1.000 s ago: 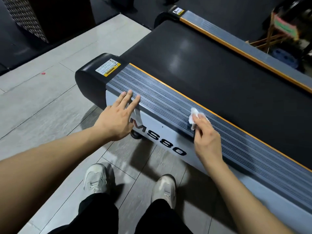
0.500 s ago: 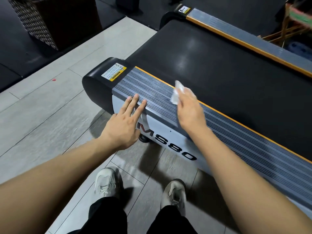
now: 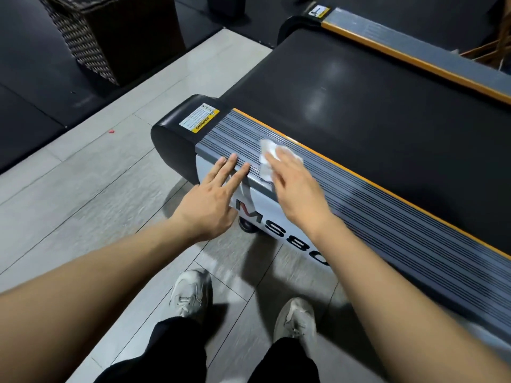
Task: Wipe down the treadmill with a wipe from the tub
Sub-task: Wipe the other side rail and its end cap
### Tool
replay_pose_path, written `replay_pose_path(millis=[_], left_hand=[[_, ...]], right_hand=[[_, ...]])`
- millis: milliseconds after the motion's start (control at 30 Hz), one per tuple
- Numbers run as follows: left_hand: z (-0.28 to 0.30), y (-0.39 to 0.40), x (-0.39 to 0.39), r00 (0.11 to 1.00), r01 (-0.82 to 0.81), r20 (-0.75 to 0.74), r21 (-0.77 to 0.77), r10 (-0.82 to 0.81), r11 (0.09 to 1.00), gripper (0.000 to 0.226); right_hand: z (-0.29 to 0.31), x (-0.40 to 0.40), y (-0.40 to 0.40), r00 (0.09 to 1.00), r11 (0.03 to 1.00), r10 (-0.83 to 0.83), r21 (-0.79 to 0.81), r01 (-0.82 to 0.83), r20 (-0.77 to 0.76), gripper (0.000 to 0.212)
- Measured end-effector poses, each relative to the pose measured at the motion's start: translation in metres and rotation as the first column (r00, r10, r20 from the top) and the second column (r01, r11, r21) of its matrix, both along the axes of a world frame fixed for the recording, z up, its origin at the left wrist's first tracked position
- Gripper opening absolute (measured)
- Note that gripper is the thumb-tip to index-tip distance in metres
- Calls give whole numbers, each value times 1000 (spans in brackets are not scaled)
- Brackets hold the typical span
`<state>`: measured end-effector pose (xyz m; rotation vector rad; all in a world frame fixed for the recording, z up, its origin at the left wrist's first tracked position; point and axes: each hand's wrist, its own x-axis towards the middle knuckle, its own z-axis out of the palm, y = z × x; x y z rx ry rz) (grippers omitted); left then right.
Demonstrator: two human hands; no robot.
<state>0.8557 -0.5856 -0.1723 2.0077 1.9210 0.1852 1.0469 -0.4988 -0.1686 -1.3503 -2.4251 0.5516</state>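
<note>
The treadmill (image 3: 387,222) runs from the middle to the lower right, with a grey ribbed side rail, an orange strip and a black belt (image 3: 359,106). My right hand (image 3: 293,189) presses a white wipe (image 3: 266,156) flat on the ribbed rail near its rear end, fingers spread over it. My left hand (image 3: 213,200) rests beside it with straight fingers touching the rail's outer edge, holding nothing. The tub is not in view.
A black end cap (image 3: 174,139) with a yellow warning label closes the rail. A dark wicker bin (image 3: 110,34) stands at the upper left on black matting. Grey floor tiles and my two white shoes (image 3: 190,294) lie below. A second rail (image 3: 414,51) runs along the far side.
My right hand has slid the wipe along the rail toward the end cap, closer to my left hand. The left hand has kept its place on the rail's edge.
</note>
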Motion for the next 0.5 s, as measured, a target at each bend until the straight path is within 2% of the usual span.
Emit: replay_pose_path(millis=[133,200,367,500], left_hand=[[7,1,4,994,-34,108,12,32,999,84],[7,-1,5,992,-68,113,63,61,996,78],[-11,-8,-15,988,-149,-15,117,152,982,81],[-26,-14,-36,970,-244,15,105,243,964,83]], right_hand=[[-3,68,-42,992,992,-122,17,122,-28,44],[-6,71,-45,993,992,-118,53,118,-15,44],[-16,-10,-18,983,981,161,94,-169,85,51],[-13,-59,3,953,959,239,106,-262,188,62]])
